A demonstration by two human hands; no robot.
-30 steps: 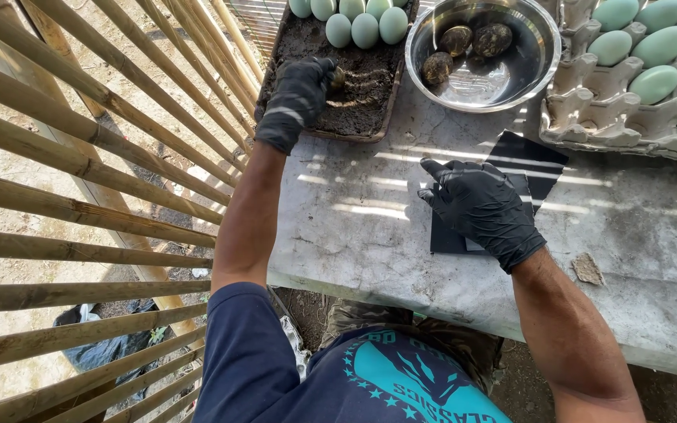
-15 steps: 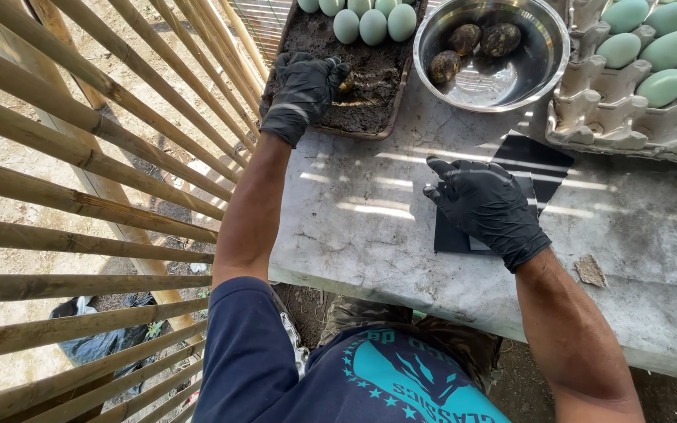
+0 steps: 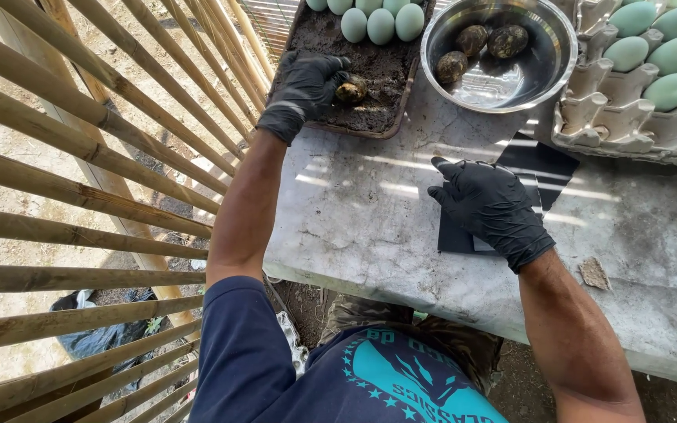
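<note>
Muddy egg [image 3: 351,89] sits in the left hand [image 3: 304,88], whose fingers curl around it, just above the dark mud in the brown tray [image 3: 401,106] at the far left of the worktop [image 3: 354,227]. Both hands wear black gloves. The right hand [image 3: 489,205] lies flat and open on a black sheet [image 3: 546,160] near the middle of the worktop, holding nothing. To the right of the tray stands a shiny metal bowl [image 3: 542,74] with three mud-covered eggs [image 3: 479,48] inside. Some clean blue-green eggs [image 3: 381,23] wait at the far end of the tray, and many more blue-green eggs [image 3: 652,59] sit in a grey egg carton [image 3: 589,125] on the far right. So it looks like the work is only a little way along: three eggs are coated and in the bowl, one is being coated now, and lots of clean ones are left. A bamboo fence [image 3: 80,196] runs along the left side.
</note>
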